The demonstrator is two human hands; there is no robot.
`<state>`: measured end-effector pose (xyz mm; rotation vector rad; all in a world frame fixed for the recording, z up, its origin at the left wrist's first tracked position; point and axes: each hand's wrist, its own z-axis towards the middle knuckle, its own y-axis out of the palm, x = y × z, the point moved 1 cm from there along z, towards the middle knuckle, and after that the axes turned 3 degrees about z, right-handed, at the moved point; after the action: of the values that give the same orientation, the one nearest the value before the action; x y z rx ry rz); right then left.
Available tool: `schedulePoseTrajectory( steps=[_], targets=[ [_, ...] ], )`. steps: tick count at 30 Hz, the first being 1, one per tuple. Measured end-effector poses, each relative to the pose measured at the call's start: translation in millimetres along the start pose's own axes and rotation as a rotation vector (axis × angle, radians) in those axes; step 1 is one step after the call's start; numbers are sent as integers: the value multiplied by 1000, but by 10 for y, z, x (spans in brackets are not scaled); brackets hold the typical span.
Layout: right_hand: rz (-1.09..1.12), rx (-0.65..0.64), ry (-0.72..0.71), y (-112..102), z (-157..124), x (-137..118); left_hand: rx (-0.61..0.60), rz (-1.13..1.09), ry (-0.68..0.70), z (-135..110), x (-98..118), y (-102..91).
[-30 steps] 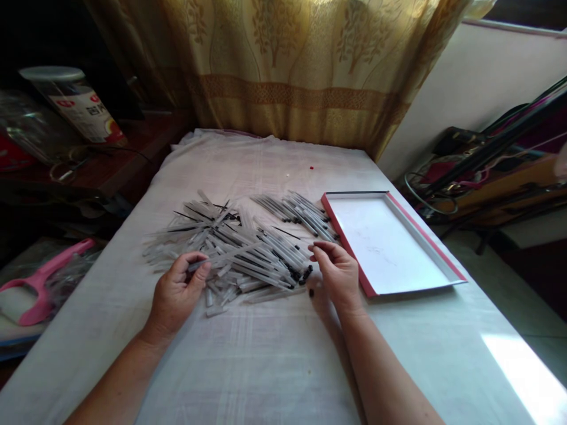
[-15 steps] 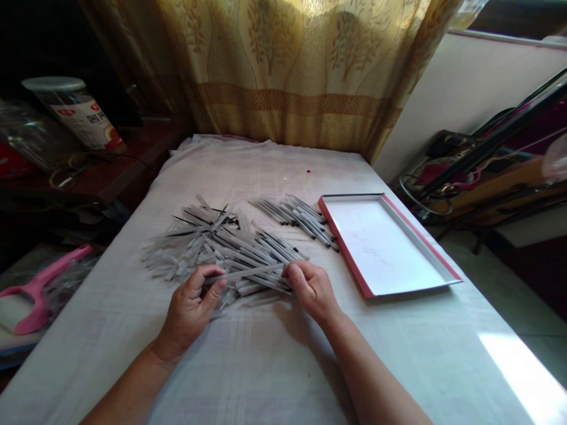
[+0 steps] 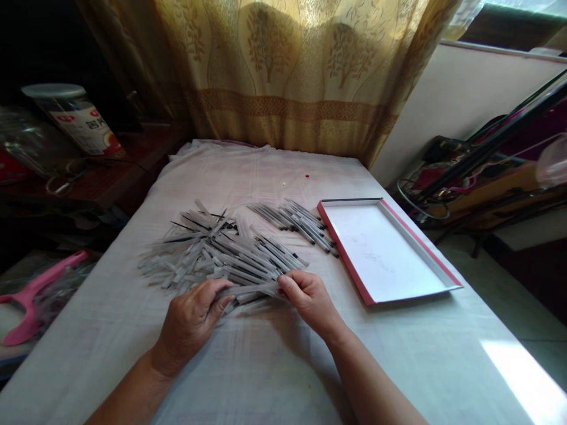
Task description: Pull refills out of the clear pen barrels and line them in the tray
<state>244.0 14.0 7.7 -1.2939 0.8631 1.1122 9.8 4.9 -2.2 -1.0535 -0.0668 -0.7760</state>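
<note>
A heap of grey translucent pen barrels and black refills (image 3: 221,251) lies on the white cloth. Just in front of the heap, both hands grip one grey pen barrel (image 3: 253,290) held level. My left hand (image 3: 191,323) pinches its left end with thumb and fingers. My right hand (image 3: 309,301) closes on its right end. A smaller row of assembled pens (image 3: 292,221) lies further back, beside a flat white tray with a red rim (image 3: 349,262).
A table with a white cloth (image 3: 266,366) fills the view, and a gold curtain (image 3: 287,77) hangs behind it. Left: a plastic jar (image 3: 75,118) on a dark shelf, a pink tool (image 3: 39,286) lower down. Right: cables and rods (image 3: 487,153).
My right hand came left from beside the tray to the pen barrel in my left hand. Both hands drew nearer to each other and toward me with it.
</note>
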Motion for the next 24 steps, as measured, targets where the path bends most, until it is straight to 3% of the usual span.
schedulePoseTrajectory(
  steps=[3,6,8,10,13,17,19,24],
  targets=[
    [-109,13,-136,-97,-2,-39,-81,11,13,18,-96,-62],
    [-111,152,-178,-302,18,5,-197,-143,-156,25,-263,-155],
    [-91,350,-120,-436,46,107,-82,-161,-337,42,-357,-209],
    [-129,470,-87,-496,83,237,38,-88,-386,75,-380,-216],
    [-253,505,-87,-446,137,401,98,30,-222,124,-317,-142],
    [-394,420,-107,-341,172,483,115,223,-53,103,-300,-40],
    [-444,393,-135,-346,185,500,128,304,-5,76,-333,-19],
    [-618,529,-269,-503,289,668,143,317,28,43,-373,11]
  ],
)
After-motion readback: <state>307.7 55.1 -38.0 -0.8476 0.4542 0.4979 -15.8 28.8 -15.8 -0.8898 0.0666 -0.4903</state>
